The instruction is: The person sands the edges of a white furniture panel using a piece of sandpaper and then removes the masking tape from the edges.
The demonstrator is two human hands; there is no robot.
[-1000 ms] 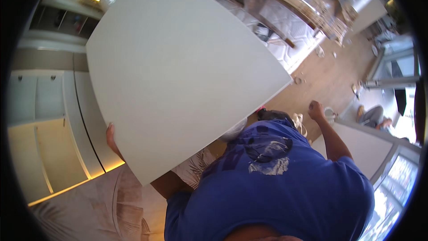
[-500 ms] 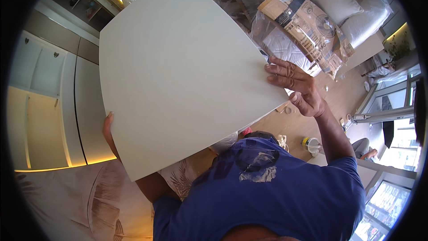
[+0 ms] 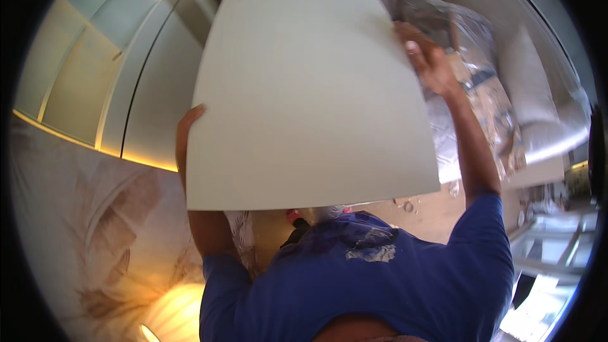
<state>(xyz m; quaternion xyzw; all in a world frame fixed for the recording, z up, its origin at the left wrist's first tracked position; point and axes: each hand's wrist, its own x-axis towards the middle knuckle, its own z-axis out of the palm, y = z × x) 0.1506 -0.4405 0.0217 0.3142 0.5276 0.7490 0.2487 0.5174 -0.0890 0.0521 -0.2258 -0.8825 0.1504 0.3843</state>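
Note:
A large plain white panel [image 3: 310,95] spans the middle of the view in front of my chest. My left hand [image 3: 189,123] grips its left edge, the thumb lying over the rim and the fingers hidden beneath. On the right edge, farther up, is my right hand [image 3: 430,63], holding the panel with its thumb showing and its fingertips partly hidden and blurred. Both arms reach forward around the panel, which covers most of what lies under it.
White cabinets [image 3: 152,88] with lit open shelves stand on the left, above a leaf-patterned surface [image 3: 107,215]. To the right are a plastic-wrapped sofa [image 3: 532,82] and brown cardboard [image 3: 491,104]. Small debris [image 3: 405,204] lies on the wooden floor.
The view has swung to the right and the panel now sits squarer before me. My right hand has moved farther up the panel's right edge and closed on it; the left keeps its hold.

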